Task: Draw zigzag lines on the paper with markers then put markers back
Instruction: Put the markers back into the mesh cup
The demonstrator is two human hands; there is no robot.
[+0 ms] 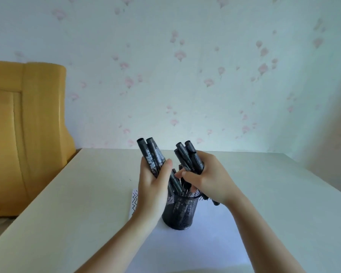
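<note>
A black mesh pen cup (180,212) stands on a white sheet of paper (195,245), with several black markers (178,183) leaning inside it, their caps above the rim. Black zigzag lines (134,200) show on the paper's edge just left of the cup. The paper lies on a pale table (67,203) pushed against a wall papered with faint pink flowers (185,75); a yellow upholstered chair back (26,134) rises well to the left of the cup. Above the cup, the person's left hand (153,191) curls round a bundle of markers (152,156), thumb pressed across the barrels, caps pointing up and away. The right hand (207,180), directly over the cup's rim, grips a second bundle (187,154), fingers wrapped tight, its lower ends reaching toward the cup's right side.
</note>
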